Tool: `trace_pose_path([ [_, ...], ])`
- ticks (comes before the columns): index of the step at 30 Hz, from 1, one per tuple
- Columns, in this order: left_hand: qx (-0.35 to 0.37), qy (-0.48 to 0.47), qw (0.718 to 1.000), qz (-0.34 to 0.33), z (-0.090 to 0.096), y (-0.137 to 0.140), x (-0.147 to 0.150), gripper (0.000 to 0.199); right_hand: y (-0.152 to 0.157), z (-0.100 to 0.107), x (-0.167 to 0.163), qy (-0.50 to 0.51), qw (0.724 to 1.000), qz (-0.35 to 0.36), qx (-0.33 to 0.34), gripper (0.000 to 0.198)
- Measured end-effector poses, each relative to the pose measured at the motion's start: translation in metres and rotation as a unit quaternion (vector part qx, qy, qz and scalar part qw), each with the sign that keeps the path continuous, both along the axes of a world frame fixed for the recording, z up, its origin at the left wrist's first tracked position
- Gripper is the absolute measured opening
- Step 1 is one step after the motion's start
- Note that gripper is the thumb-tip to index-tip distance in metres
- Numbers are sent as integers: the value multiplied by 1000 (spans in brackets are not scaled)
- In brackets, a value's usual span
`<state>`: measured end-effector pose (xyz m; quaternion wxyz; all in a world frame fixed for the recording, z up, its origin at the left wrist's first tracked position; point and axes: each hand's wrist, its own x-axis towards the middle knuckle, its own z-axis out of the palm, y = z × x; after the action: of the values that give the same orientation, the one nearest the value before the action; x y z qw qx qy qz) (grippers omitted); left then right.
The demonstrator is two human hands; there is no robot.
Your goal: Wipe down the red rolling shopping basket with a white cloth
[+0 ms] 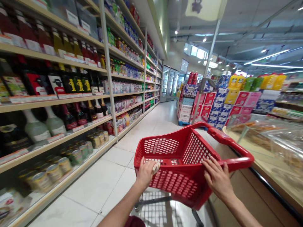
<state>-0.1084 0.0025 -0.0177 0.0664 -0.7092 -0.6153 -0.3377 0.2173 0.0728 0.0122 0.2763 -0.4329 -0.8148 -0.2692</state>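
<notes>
sitting beneath the fingers (209, 165): red cart (182, 168)

Tiled floor (118, 176) lies open between the drinks shelving (108, 69) on the left and the red shopping cart (177, 167). The cart can be entered from above, between the left hand (145, 172) and right hand (217, 178). At right, the worktop (272, 176) crowds the handle (236, 148); that gap is hard to judge. Farther off, a pole (211, 50) and stacked cartons (216, 107) obstruct.
</notes>
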Motion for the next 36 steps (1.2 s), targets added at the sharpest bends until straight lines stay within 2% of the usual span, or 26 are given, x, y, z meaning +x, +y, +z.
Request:
trace_pose_path([
  [3,30,-6,999,-17,-5,-4,27,25,14,6,-4,17,995,-82,-52,39],
  [5,46,-7,999,-26,-10,-4,48,28,13,6,-21,27,988,-113,-102,39],
  [9,68,15,997,-35,-17,0,88,30,-5,-5,-68,-4,975,-13,-224,37],
  [13,77,48,995,-50,-13,1,108,26,-11,-13,-79,1,962,-26,-272,37],
  [16,74,65,991,-92,-8,-9,99,21,-4,-11,-66,-10,957,-22,-290,37],
  [20,85,57,984,-147,-12,-33,53,18,4,-7,-57,14,951,-29,-309,38],
  [23,82,42,985,-147,-13,-45,23,17,3,-6,-63,37,948,-38,-314,38],
  [25,62,35,986,-152,-10,-48,23,18,-1,-7,-70,52,949,-54,-307,37],
  [31,0,46,975,-215,-8,-41,72,26,-20,-21,-78,43,958,-1,-283,35],
  [34,2,69,971,-227,-14,-36,61,28,-23,-23,-66,66,964,-60,-252,35],
  [36,10,72,978,-193,-17,-29,39,29,-25,-24,-58,93,960,-96,-245,35],
])
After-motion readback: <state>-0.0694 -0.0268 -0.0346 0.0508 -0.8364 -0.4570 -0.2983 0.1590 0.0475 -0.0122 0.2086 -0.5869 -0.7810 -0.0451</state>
